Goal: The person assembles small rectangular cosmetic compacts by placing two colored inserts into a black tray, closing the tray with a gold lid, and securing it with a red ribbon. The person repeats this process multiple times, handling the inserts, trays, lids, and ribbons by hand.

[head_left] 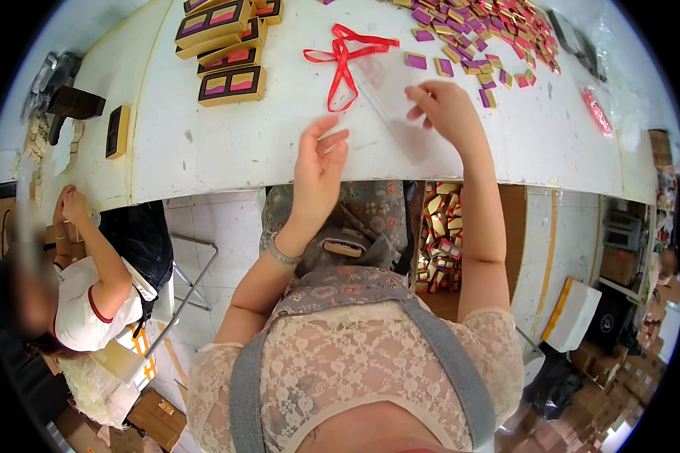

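My left hand point(321, 167) is raised just over the table's front edge, fingers loosely bent and apart, with nothing visible in it. To its right, my right hand point(447, 113) has its fingers curled at the edge of a clear plastic bag point(391, 113), which it appears to pinch; the see-through film makes the exact grip hard to read. Beyond both hands a looped red ribbon point(341, 68) lies on the white table point(227, 147), its right end close to the top of the bag.
Gold boxes with dark two-window fronts point(232, 85) are stacked at the far left. Many small purple, pink and gold pieces point(468, 38) spread across the far right. A red packet point(597, 111) lies rightward. Below the table stands a carton of small packs point(440, 234). A co-worker point(91, 279) sits at left.
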Tool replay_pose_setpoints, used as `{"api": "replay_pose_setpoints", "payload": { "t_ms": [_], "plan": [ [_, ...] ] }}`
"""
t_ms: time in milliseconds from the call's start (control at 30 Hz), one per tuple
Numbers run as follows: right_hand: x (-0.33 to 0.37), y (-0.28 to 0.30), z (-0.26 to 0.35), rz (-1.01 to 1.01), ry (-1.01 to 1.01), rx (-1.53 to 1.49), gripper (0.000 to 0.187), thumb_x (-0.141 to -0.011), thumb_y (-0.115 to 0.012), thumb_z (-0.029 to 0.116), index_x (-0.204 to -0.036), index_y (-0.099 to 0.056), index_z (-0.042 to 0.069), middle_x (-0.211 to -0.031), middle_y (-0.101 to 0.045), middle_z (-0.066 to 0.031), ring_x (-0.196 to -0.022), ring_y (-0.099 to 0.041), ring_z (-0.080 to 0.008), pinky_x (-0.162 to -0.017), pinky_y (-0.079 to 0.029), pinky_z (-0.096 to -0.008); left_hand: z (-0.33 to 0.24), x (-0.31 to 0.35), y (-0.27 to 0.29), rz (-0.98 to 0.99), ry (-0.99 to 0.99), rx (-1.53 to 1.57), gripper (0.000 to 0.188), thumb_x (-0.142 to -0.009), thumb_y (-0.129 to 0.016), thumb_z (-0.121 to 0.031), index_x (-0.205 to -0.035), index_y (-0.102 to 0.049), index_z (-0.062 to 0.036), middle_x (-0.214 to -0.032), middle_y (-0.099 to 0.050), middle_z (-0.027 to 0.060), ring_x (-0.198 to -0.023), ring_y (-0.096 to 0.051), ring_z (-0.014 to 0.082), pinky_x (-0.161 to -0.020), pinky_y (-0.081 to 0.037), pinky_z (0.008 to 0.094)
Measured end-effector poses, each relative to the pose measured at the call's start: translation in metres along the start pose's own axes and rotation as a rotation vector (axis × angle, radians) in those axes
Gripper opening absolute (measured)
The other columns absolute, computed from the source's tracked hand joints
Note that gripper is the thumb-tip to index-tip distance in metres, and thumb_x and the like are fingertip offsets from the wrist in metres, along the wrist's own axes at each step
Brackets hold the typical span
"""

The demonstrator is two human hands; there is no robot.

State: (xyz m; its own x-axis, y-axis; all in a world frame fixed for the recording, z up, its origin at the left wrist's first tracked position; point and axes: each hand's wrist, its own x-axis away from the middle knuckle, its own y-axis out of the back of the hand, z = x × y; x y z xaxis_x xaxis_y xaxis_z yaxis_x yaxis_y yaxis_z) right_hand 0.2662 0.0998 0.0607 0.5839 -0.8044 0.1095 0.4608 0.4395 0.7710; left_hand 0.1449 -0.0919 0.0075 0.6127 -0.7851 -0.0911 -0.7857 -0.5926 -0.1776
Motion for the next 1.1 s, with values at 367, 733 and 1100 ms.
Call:
{"api": "replay_pose_setpoints", "payload": {
  "t_ms": [367, 733, 1100],
  "plan": [
    [0.103, -0.057, 0.043, -0.181, 0.546, -0.105, 0.022, -0.083, -0.069, 0.018, -0.098, -0.065, 0.003, -0.063, -0.063, -0.0096, -0.055, -0.062, -0.028, -0.051, -0.05, -0.0364, -0.002, -0.017, 0.049, 0.065, 0.378, 0.536, 0.036, -0.094, -0.054, -0.013, -0.125, -0.04, -0.0009, -0.103, -0.061, 0.0136, -0.099, -0.063, 0.0299, -0.091, -0.05, 0.0432],
    [0.099, -0.085, 0.068, 0.139, 0.144, -0.787, 0.055, -0.088, -0.066, 0.029, -0.13, -0.04, 0.005, -0.098, -0.056, -0.0121, -0.069, -0.058, -0.0145, -0.054, -0.047, -0.0266, -0.057, 0.004, 0.03, 0.087, 0.105, 0.358, 0.059, -0.091, -0.058, -0.006, -0.14, -0.023, -0.0029, -0.137, -0.042, 0.024, -0.112, -0.058, 0.0315, -0.086, -0.053, 0.0375],
    [0.086, -0.126, 0.042, -0.171, 0.518, -0.667, 0.018, -0.093, -0.06, 0.019, -0.104, -0.056, 0.005, -0.104, -0.058, -0.006, -0.085, -0.055, -0.0116, -0.076, -0.047, -0.0274, -0.049, 0.036, 0.04, 0.137, 0.246, -0.313, 0.038, -0.096, -0.056, -0.02, -0.125, -0.039, -0.0023, -0.124, -0.049, 0.0107, -0.094, -0.061, 0.0158, -0.062, -0.055, 0.0269]
  ]
}}
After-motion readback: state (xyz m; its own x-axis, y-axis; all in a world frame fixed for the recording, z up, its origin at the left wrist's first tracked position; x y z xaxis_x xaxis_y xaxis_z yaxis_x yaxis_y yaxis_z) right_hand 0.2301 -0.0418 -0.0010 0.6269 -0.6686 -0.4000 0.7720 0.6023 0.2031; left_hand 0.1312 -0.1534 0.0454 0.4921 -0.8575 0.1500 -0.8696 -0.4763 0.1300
